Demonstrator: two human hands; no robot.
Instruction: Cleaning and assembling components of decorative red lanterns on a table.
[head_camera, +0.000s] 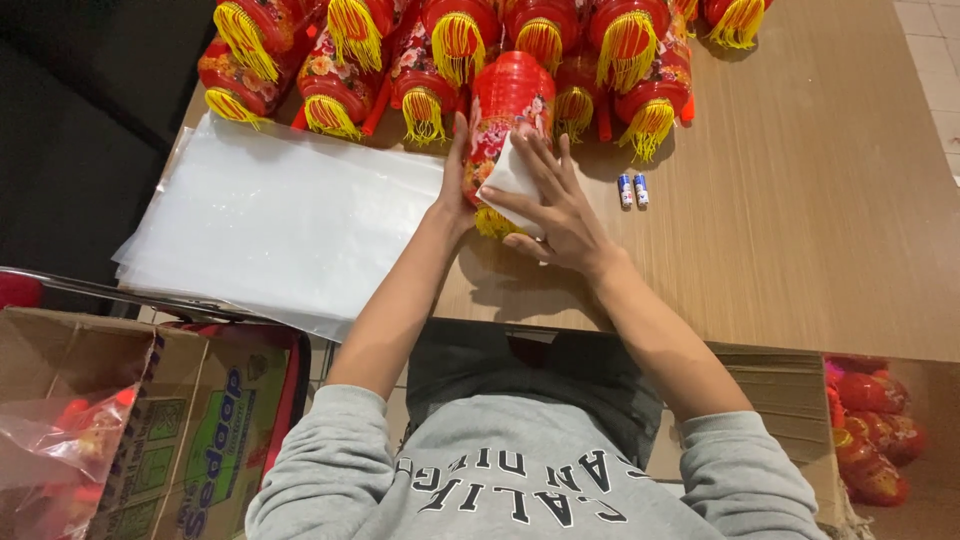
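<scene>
Seated person at a wooden table (800, 200), both hands on 1 red lantern (508, 100) lying on its side near the table's middle, w/ its yellow tassel (492, 222) end pointing back toward the person.

Left hand (455, 180) sits along the lantern's left flank, thumb side up, fingers curled round the body; it looks like a steadying hold, tho most of the fingers are hidden behind the lantern. Right hand (550, 205) lies on top w/ fingers spread flat, pressing a white cloth or paper pad (512, 178) against the lantern's lower half. Not a fist, more an open palm press.

Just left of the lantern, touching or nearly so, is a stack of clear plastic bags (270, 225), which overhangs the table's near edge. Behind it, a row of more red lanterns (440, 50) w/ yellow fringes. Right of the hands, close but apart, 2 small batteries (632, 190) stand side by side.

Risks, as I judge them: the lantern is round, so a hard push w/ the pad could roll it into the batteries and send them off the table. The tassel sits right under the right palm and could snag or get crushed. The bag stack looks slippery; an elbow bump could slide it off toward the cardboard box (150, 420) below.
</scene>
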